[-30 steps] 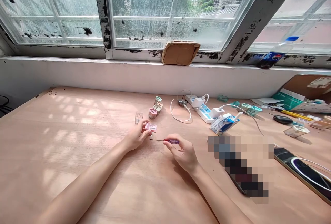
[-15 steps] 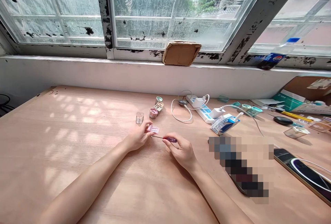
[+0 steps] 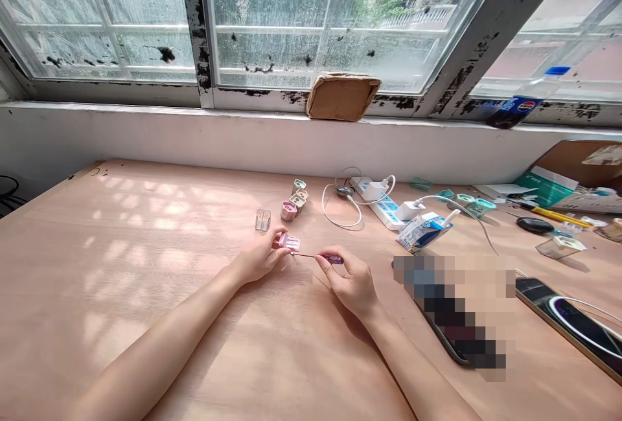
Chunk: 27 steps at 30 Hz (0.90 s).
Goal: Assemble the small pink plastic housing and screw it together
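My left hand (image 3: 262,258) is closed on a small pink pencil sharpener (image 3: 291,241), pinched between the thumb and fingers just above the table. In my right hand (image 3: 350,278) is a screwdriver (image 3: 333,259) with a purple see-through handle, its thin shaft pointing left. The tip lies close to the left thumb and the sharpener's lower edge; whether it touches cannot be made out. Beyond the left hand stands a clear plastic case (image 3: 263,219). A cluster of small sharpeners with pink (image 3: 288,211), cream and green (image 3: 299,186) tops sits behind it.
To the right are a white power strip (image 3: 383,210) with chargers and cables, a blue-white carton (image 3: 424,232), a blurred-out dark object, and a phone (image 3: 578,324). Teal sharpeners (image 3: 480,207) and a black mouse (image 3: 534,225) lie farther right. A cola bottle (image 3: 522,107) leans on the sill.
My right hand has drawn the screwdriver a little to the right, and more of its shaft shows. My left hand keeps its hold on the pink sharpener, almost unmoved.
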Available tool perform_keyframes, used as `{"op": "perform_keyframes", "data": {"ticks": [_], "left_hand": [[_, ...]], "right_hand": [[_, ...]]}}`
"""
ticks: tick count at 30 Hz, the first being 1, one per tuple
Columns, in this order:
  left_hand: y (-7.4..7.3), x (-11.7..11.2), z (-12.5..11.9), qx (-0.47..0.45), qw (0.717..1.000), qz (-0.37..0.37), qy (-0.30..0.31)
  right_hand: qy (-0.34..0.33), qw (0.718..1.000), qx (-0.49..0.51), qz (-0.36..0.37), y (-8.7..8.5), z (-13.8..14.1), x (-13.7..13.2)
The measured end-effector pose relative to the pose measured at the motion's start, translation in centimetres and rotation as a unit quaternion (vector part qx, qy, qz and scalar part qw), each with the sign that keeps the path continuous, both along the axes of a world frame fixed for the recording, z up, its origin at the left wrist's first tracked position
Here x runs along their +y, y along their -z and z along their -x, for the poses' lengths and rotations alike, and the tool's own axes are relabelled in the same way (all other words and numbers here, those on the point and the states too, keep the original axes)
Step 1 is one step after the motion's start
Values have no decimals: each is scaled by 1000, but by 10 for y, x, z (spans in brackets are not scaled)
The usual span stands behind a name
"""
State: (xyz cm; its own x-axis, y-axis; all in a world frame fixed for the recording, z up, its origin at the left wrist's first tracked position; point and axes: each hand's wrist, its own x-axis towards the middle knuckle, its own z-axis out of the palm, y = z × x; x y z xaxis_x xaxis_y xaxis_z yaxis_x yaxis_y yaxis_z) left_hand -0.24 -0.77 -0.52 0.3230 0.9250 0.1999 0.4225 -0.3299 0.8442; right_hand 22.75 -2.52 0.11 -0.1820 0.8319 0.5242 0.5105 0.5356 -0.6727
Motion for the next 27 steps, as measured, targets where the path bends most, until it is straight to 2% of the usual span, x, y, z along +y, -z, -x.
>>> {"op": "perform_keyframes", "data": {"ticks": [10,18,27], "left_hand": [[2,0,-3,-76,996,27,27],[4,0,-3,-116,992,30,32],[5,1,-3,-95,993,55,49]], "right_hand": [[58,997,57,-18,10,-5,3],[24,999,42,-4,9,-1,1],[4,1000,16,-5,8,0,0]]}}
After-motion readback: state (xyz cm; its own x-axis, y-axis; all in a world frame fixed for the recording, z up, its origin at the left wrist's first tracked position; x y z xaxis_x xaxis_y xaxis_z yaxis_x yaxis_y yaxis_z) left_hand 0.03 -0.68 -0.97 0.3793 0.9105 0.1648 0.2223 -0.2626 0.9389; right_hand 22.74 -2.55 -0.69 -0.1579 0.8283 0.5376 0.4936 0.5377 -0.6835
